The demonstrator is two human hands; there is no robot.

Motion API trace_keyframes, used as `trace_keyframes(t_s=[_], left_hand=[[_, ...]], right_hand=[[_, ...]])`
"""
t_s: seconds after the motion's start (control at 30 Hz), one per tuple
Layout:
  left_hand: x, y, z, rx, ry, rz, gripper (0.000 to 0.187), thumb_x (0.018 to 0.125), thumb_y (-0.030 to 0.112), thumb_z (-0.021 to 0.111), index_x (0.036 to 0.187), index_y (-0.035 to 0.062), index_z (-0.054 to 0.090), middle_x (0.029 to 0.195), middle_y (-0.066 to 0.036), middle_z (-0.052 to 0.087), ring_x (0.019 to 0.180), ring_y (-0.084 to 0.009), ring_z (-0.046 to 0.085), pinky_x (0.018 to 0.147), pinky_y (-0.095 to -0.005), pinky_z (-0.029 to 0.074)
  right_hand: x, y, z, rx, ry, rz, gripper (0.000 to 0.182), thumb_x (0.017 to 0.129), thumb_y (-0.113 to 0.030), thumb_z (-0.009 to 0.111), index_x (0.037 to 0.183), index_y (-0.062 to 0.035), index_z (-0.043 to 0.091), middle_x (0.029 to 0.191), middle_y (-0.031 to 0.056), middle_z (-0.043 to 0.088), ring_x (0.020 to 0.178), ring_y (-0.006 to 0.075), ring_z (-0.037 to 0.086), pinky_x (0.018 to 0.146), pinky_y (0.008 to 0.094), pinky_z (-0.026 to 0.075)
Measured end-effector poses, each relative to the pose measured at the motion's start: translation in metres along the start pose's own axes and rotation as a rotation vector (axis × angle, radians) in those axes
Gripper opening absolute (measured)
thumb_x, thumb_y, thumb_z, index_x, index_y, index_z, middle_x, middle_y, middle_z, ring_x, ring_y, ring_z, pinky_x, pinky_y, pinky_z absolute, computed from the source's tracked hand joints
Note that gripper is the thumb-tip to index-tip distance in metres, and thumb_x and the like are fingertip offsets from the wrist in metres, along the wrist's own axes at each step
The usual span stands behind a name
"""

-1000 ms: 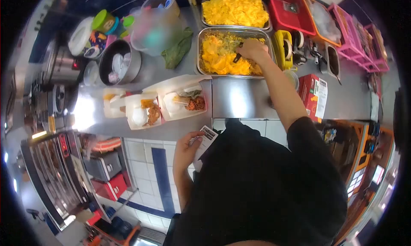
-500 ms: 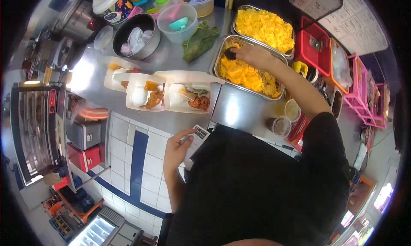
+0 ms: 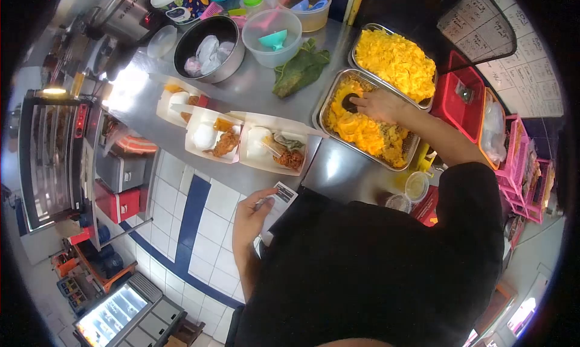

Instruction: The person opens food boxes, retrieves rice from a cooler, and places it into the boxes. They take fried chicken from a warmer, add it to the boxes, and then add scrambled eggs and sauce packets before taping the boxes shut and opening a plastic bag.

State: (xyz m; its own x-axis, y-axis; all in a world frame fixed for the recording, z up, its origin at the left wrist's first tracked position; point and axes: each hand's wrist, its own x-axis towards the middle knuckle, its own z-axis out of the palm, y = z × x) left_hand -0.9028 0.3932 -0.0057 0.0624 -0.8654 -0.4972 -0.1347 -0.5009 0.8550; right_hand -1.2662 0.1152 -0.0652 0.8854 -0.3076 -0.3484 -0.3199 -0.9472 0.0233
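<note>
My left hand (image 3: 249,219) is closed around a printed paper slip (image 3: 280,207), held low in front of my body. Over the nearer metal tray (image 3: 322,108), my right hand (image 3: 382,107) has its fingers on a small dark round thing (image 3: 349,103), whose kind I cannot make out. Shredded yellow food (image 3: 355,131) lies around it, with browner crumbs at the tray's near right end. Three open card boxes stand to the left; the nearest box (image 3: 266,164) holds white rice, a fried chicken piece (image 3: 290,159) and some greens.
A second tray heaped with yellow shreds (image 3: 394,64) sits behind. Green leaves (image 3: 300,71), a clear tub (image 3: 273,55) and a dark pot (image 3: 238,66) with plastic bags stand at the back. To the right are a red bin (image 3: 462,108), a pink rack (image 3: 510,156) and lidded cups (image 3: 417,187).
My view has shifted, so the counter things appear farther right and lower. My right hand stays at the dark round thing in the tray; my left still holds the slip.
</note>
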Motion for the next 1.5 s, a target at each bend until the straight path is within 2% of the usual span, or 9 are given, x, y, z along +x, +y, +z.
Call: trace_keyframes(t_s=[0.23,0.3,0.53,0.7,0.8,0.87,1.07,1.27,1.5], left_hand=[[0.006,-0.008,-0.007,-0.020,-0.016,-0.019,0.025,0.092,0.003,0.059,0.114,0.0004,0.070,0.097,-0.005,0.070,0.085,-0.0082,0.061,0.076,-0.0223,0.048],[0.012,-0.010,-0.005,-0.010,-0.019,0.019,0.024,0.092,0.004,0.059,0.114,0.0002,0.070,0.097,-0.005,0.070,0.085,-0.0081,0.061,0.076,-0.0223,0.048],[0.024,-0.005,-0.010,-0.081,-0.066,0.072,0.027,0.093,0.008,0.061,0.117,-0.0011,0.068,0.101,-0.005,0.070,0.088,-0.0089,0.061,0.078,-0.0232,0.048],[0.042,-0.002,-0.037,0.810,0.249,0.528,0.026,0.088,0.006,0.058,0.111,-0.0012,0.068,0.118,-0.013,0.069,0.093,-0.0278,0.070,0.081,-0.0346,0.055],[0.080,-0.001,-0.051,0.998,0.125,0.499,0.027,0.081,0.009,0.061,0.106,0.0050,0.070,0.116,-0.010,0.068,0.096,-0.0362,0.067,0.081,-0.0415,0.055],[0.112,0.000,-0.055,1.570,-0.174,0.569,0.020,0.086,0.012,0.055,0.097,0.0051,0.070,0.101,-0.010,0.071,0.085,-0.0283,0.071,0.066,-0.0413,0.058],[0.166,-0.009,-0.073,1.970,-0.472,0.824,0.026,0.087,0.015,0.053,0.108,0.0106,0.070,0.087,-0.009,0.071,0.074,-0.0251,0.071,0.059,-0.0413,0.057],[0.167,-0.004,-0.078,1.756,-0.718,0.930,0.050,0.089,0.014,0.053,0.139,0.0174,0.052,0.094,-0.012,0.070,0.080,-0.0311,0.071,0.066,-0.0458,0.056],[0.150,0.009,-0.115,1.422,-0.672,0.846,0.049,0.085,0.006,0.055,0.134,0.0091,0.054,0.123,-0.016,0.064,0.099,-0.0347,0.067,0.083,-0.0447,0.053]], right_hand=[[-0.026,-0.013,0.004,0.436,0.104,0.473,0.006,0.078,-0.007,0.065,0.082,-0.0027,0.064,0.082,0.0095,0.071,0.067,0.0239,0.067,0.058,0.0344,0.052],[-0.026,-0.012,0.001,1.283,0.092,0.867,0.014,0.081,-0.009,0.069,0.072,-0.0034,0.059,0.058,0.0052,0.060,0.051,0.0146,0.058,0.044,0.0295,0.041],[-0.029,-0.014,0.017,1.854,0.179,0.892,0.016,0.089,-0.017,0.070,0.087,-0.0026,0.063,0.065,0.0009,0.054,0.050,0.0063,0.044,0.045,0.0207,0.034],[-0.054,-0.022,0.009,1.925,0.367,0.905,0.014,0.091,-0.022,0.068,0.093,-0.0088,0.066,0.072,-0.0042,0.054,0.057,0.0059,0.047,0.048,0.0218,0.033],[-0.070,-0.043,-0.014,1.921,0.546,0.950,0.018,0.090,-0.019,0.069,0.078,-0.0165,0.056,0.065,-0.0086,0.047,0.053,0.0025,0.040,0.044,0.0207,0.024],[-0.075,-0.066,-0.020,1.955,0.745,0.951,0.022,0.090,-0.019,0.070,0.077,-0.0162,0.052,0.061,-0.0082,0.045,0.047,0.0012,0.039,0.041,0.0182,0.025],[-0.068,-0.194,-0.093,2.010,0.828,1.133,0.023,0.088,-0.019,0.072,0.076,-0.0147,0.053,0.059,-0.0079,0.046,0.045,0.0013,0.041,0.040,0.0183,0.026],[0.010,-0.307,-0.091,2.123,0.870,1.201,0.018,0.089,-0.012,0.070,0.080,-0.0114,0.055,0.059,-0.0051,0.048,0.045,0.0038,0.045,0.038,0.0202,0.030],[0.146,-0.342,-0.068,2.203,1.276,1.115,0.013,0.091,-0.013,0.069,0.089,-0.0050,0.059,0.066,0.0024,0.059,0.053,0.0091,0.057,0.044,0.0234,0.042]])
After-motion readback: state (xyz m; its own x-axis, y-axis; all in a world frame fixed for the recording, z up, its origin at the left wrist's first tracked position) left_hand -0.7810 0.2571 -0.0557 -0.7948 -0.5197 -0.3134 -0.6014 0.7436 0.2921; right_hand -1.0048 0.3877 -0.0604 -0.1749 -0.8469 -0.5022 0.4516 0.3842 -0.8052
